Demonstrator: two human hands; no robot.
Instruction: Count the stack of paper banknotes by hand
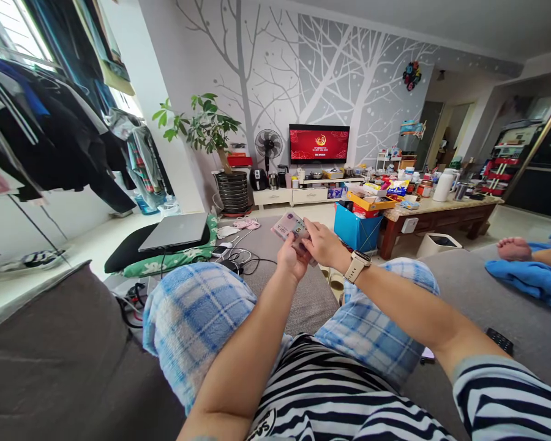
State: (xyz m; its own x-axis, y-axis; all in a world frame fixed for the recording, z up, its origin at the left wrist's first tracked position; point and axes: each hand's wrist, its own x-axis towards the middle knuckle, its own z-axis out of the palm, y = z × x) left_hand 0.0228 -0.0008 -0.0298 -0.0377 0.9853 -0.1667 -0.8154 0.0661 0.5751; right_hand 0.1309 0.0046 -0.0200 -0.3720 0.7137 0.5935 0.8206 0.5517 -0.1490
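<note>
I sit on a grey sofa with my knees up in blue plaid trousers. Both hands meet above my knees around a small stack of banknotes. My left hand grips the stack from below. My right hand, with a white smartwatch on its wrist, has its fingers on the top notes. The notes fan upward and to the left, away from me.
A closed laptop lies on a cushion to the left, with cables and a phone beside it. A blue bin and a cluttered coffee table stand ahead right. Another person's foot rests on a blue cloth. A remote lies by my right arm.
</note>
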